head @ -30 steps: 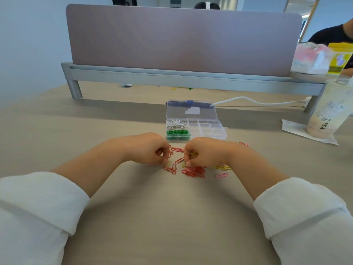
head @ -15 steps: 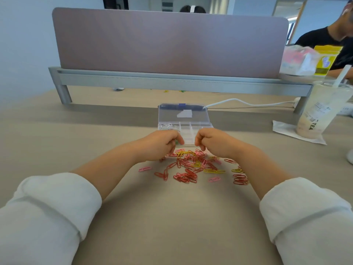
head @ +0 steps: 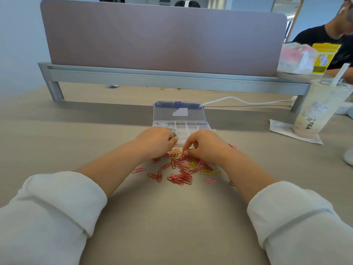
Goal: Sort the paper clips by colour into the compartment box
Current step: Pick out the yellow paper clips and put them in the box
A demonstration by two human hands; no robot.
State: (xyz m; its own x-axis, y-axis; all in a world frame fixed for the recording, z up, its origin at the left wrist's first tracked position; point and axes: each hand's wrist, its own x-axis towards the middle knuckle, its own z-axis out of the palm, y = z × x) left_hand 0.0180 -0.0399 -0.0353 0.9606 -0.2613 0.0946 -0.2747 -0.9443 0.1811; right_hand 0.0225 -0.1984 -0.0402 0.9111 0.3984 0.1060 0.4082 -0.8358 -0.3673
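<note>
The clear compartment box [head: 193, 125] lies open in front of me, its lid [head: 179, 111] tilted back. White paper clips [head: 163, 124] fill its far-left compartment. My left hand [head: 154, 142] is curled over the near-left compartment, fingertips pinched, with green clips [head: 174, 134] showing at them. A loose pile of red, pink and yellow paper clips [head: 181, 170] lies on the table just before the box. My right hand [head: 207, 146] rests on the pile's far edge, thumb and fingers pinched on a yellow clip [head: 183, 153].
A grey divider screen on a metal rail [head: 172, 77] closes off the back. A white cable [head: 238, 100] runs behind the box. An iced tea cup [head: 313, 113] stands on a napkin at the right. Another person [head: 328, 39] sits far right.
Both hands left the pile and rose toward the box. The left hand now sits over the near-left compartment, while the right has dropped back onto the pile's far edge.
</note>
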